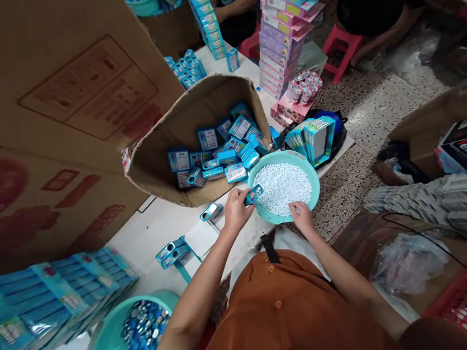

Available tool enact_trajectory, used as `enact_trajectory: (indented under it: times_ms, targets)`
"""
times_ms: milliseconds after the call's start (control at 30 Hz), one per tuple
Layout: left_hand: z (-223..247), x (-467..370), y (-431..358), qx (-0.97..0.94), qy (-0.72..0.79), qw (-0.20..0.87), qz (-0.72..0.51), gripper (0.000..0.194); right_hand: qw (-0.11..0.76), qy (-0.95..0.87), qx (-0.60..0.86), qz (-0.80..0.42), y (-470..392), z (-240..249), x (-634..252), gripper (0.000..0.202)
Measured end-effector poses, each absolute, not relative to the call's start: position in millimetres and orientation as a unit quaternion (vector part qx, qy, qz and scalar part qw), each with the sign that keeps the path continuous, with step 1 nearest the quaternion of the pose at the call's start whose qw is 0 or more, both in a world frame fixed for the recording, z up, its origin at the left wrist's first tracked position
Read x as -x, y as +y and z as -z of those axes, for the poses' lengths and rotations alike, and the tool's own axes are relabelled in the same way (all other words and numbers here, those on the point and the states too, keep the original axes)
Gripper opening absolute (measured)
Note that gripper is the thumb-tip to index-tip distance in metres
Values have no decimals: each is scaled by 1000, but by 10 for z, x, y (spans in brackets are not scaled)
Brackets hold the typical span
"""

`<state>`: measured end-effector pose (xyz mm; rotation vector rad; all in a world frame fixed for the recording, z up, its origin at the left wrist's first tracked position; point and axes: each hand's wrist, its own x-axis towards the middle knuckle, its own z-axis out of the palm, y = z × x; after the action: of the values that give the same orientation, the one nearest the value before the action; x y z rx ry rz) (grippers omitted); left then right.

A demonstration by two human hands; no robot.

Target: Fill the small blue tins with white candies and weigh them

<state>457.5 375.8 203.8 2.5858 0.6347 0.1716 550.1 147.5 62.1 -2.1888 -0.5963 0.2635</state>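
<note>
My left hand [237, 211] grips a small blue box [254, 194] at the left rim of a turquoise bowl [315, 180] filled with small white pellets [283, 186]. Over the bowl's near right edge is my right hand [301, 215], its fingers pinched at the pellets; what they hold is too small to make out. Behind my left hand, a cut-open cardboard box [191, 104] lies with many small blue boxes [235, 173] inside. Left of my left hand, one blue box [211, 212] rests by an open white-and-blue carton [202, 236] with more small boxes beside it.
A turquoise tub [104, 338] of blue and silver pieces stands lower left, beside stacked blue cartons [57, 296]. Tall pink and purple boxes [279, 40] rise behind the bowl. A large carton [61, 105] fills the upper left. Other people sit beyond, near a red stool [341, 47].
</note>
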Motion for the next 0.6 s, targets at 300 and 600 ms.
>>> enact_trajectory:
  times_ms: [300,600]
  targets:
    - [-1912,-4065,3708,-795,359,451,-190,40,398,-283,864,-123,1577,-667,-5589,29]
    - [-1981,-3259,3674,-717,480,455,-219,37,397,-301,856,-138,1729,-715,-5400,39]
